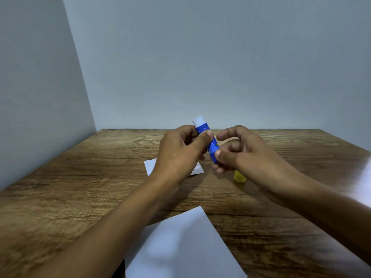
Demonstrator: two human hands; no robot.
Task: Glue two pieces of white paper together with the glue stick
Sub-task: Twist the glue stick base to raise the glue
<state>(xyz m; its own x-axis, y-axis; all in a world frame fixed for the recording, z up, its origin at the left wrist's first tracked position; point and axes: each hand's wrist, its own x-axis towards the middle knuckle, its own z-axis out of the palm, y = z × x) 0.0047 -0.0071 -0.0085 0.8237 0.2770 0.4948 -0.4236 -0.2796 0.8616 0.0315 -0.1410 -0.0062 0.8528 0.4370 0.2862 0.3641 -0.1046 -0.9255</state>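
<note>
A blue glue stick (202,128) with its white end pointing up is held tilted above the table. My left hand (178,153) grips its upper part, thumb across the barrel. My right hand (239,151) pinches its lower end with thumb and fingers. A yellow cap (240,176) stands on the table just below my right hand. One small white paper (150,165) lies under my left hand, mostly hidden. A larger white paper (180,245) lies near the front edge between my forearms.
The wooden table (80,177) sits in a corner, with a grey wall behind it and another on the left. A blurred white edge (364,177) shows at the far right.
</note>
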